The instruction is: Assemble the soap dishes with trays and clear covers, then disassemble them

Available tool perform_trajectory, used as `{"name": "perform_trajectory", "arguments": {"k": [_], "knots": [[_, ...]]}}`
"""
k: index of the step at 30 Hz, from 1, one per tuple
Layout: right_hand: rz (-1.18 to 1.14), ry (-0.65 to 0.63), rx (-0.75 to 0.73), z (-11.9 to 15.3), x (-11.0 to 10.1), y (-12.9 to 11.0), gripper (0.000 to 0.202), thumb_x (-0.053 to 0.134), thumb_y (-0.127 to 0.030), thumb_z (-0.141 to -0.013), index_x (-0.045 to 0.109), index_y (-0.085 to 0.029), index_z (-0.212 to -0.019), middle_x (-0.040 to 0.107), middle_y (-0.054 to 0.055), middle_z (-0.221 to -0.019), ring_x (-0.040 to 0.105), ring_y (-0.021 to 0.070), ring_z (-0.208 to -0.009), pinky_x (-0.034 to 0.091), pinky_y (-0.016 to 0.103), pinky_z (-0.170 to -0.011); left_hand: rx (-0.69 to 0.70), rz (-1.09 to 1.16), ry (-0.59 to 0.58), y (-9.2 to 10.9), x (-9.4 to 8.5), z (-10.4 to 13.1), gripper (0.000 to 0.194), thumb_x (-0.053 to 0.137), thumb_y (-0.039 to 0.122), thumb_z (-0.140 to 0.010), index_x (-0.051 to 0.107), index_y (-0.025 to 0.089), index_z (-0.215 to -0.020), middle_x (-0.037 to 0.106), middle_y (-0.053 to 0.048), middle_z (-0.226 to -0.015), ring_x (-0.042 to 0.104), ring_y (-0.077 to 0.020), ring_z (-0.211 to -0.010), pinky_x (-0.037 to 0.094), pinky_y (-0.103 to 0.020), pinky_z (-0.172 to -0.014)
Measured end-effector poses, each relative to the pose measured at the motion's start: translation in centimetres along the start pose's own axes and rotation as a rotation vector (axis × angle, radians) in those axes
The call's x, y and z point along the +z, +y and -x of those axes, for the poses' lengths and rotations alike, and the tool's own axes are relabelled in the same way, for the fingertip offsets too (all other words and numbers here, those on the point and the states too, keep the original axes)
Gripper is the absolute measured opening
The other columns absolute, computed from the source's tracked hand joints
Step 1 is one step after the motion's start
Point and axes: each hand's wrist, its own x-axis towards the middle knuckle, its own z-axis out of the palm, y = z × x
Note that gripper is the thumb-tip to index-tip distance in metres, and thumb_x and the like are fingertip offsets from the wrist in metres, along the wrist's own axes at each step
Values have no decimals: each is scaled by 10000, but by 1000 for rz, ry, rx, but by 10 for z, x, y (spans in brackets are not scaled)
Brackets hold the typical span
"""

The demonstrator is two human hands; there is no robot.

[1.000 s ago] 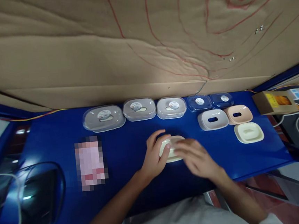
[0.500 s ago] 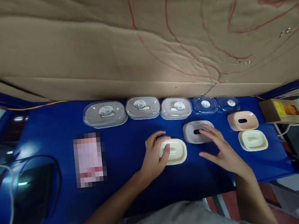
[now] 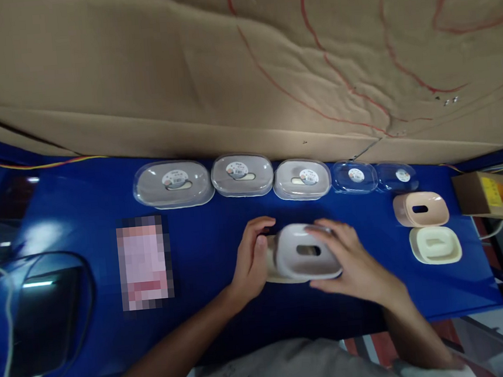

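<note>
Right hand [image 3: 350, 265] grips grey slotted dish [image 3: 290, 252] over cream dish [image 3: 281, 275]; left hand [image 3: 250, 265] cupped at cream end, grip unclear. One-sided hold could let grey slip.

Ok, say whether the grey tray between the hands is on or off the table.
Off: the right hand holds the grey tray over the cream dish, partly hiding it.

Grey dish [image 3: 300, 265]: smooth, glossy plastic. Clear lids [image 3: 344, 180]: shiny plastic. Cardboard wall [image 3: 136, 75]: matt, creased.

A flat black device [image 3: 45, 321] lies left — 1 cardboard box [image 3: 473, 195] right.
</note>
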Motion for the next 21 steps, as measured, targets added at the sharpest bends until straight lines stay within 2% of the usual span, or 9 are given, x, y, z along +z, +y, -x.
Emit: {"name": "perform_trajectory", "arguments": {"k": [4, 7, 10, 12, 17, 21], "knots": [[110, 29, -35, -2, 34, -26, 838, 851, -521, -885, 479, -282, -1598, 478, 186, -1628, 503, 430, -1420, 494, 613, -1102, 4, 76, -17, 0, -1, 0, 481, 235, 469, -1186, 625, 241, -1350, 655, -102, -1282, 643, -231, -1183, 518, -392, -1021], [179, 77, -50, -6, 49, -32, 788, 845, -480, -894, 524, -243, -1572, 504, 211, -1603, 513, 438, -1386, 504, 608, -1069, 5, 85, -49, 5, -3, -3, 428, 325, 469, -1177, 661, 231, -1295, 684, -98, -1240, 653, -232, -1178, 519, -385, -1021], [193, 89, -51, -6, 54, -33, 801, 856, -434, -880, 517, -257, -1584, 504, 214, -1598, 519, 437, -1368, 515, 601, -1047, 1, 60, -87, 10, -3, -5, 230, 537, 374, -1127, 691, 229, -1217, 706, -78, -1190, 674, -214, -1134, 524, -354, -1002], [192, 89, -50, -5, 55, -32, 831, 870, -388, -857, 504, -261, -1593, 494, 217, -1603, 516, 442, -1368, 521, 604, -1038, 4, 22, -98, 13, -3, -6, 151, 579, 292, -1102, 696, 233, -1175, 709, -63, -1173, 684, -194, -1099, 528, -334, -985], [149, 126, -114, -6, 60, -27, 786, 845, -286, -829, 528, -197, -1543, 472, 247, -1607, 483, 450, -1437, 500, 637, -1093, 4, -41, -108, 14, -2, -7, 141, 579, 182, -1072, 702, 228, -1122, 711, -52, -1136, 691, -176, -1059, 530, -317, -964], [129, 154, -156, -9, 63, -22, 684, 831, -313, -831, 592, -177, -1457, 462, 246, -1627, 468, 445, -1477, 482, 634, -1151, 1, -71, -121, 15, -2, -9, 175, 559, 126, -1060, 701, 226, -1084, 711, -48, -1121, 693, -175, -1051, 533, -320, -963]]}}
